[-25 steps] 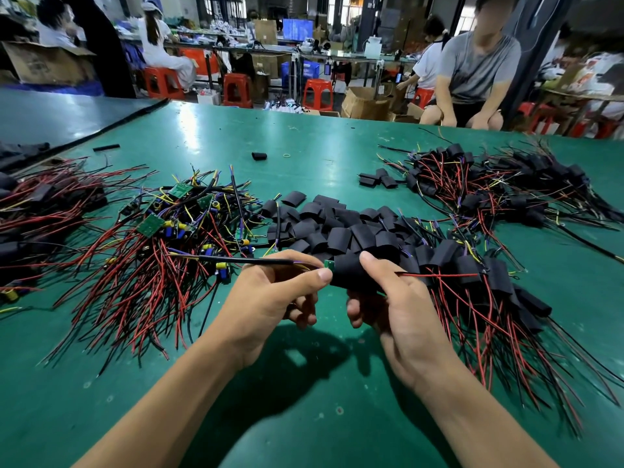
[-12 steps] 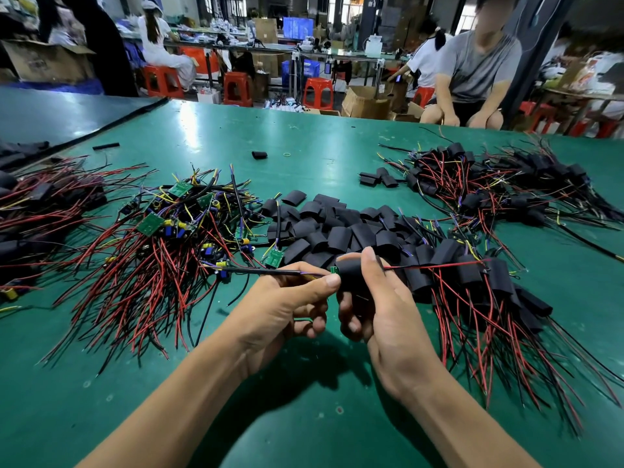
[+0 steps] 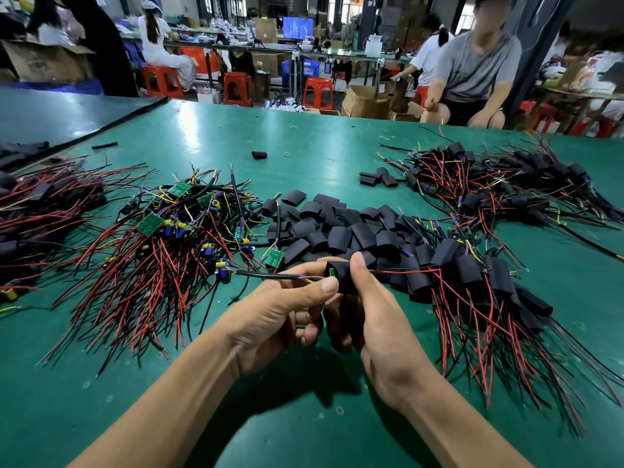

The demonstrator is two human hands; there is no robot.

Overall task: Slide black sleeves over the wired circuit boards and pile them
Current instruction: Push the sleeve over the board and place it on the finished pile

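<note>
L hand point(image 3: 280, 312) pinches the wires point(image 3: 266, 274) to steady the circuit board point(image 3: 331, 272), so R hand point(image 3: 378, 319), fingers curled round black sleeve point(image 3: 342, 282), can slide it on.

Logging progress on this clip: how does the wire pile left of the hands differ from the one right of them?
The left pile shows bare green boards; the right pile shows only black sleeves on its wires. The left pile's boards lie jumbled; the right pile's sleeves overlap in a rough row. Both trail red and black wires toward the camera.
</note>
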